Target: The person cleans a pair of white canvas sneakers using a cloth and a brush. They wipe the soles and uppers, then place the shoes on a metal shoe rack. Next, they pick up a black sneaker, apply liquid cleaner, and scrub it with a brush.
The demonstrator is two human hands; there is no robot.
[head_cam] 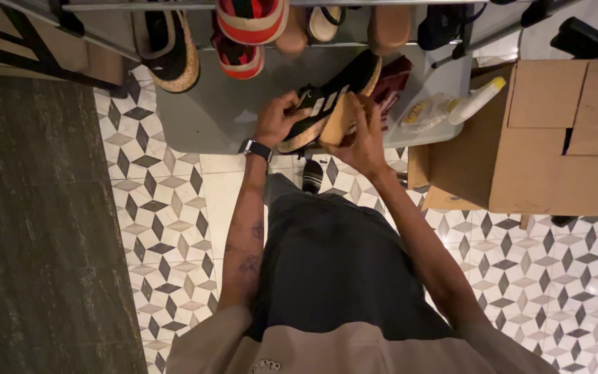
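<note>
A black sneaker (330,97) with white stripes and a tan gum sole lies tilted over the grey lower shelf (209,118) of a shoe rack. My left hand (275,119), with a dark watch on its wrist, grips the sneaker's heel end. My right hand (363,142) holds the tan sole (339,119) from the right side. A dark red shoe (392,79) sits just behind the sneaker on the same shelf.
An upper shelf carries a black shoe with a woven sole (171,52), red striped shoes (247,31) and tan soles (389,28). A cardboard box (555,138) stands at the right, with a plastic bag and bottle (475,100) beside it. My foot (312,176) rests on patterned tiles.
</note>
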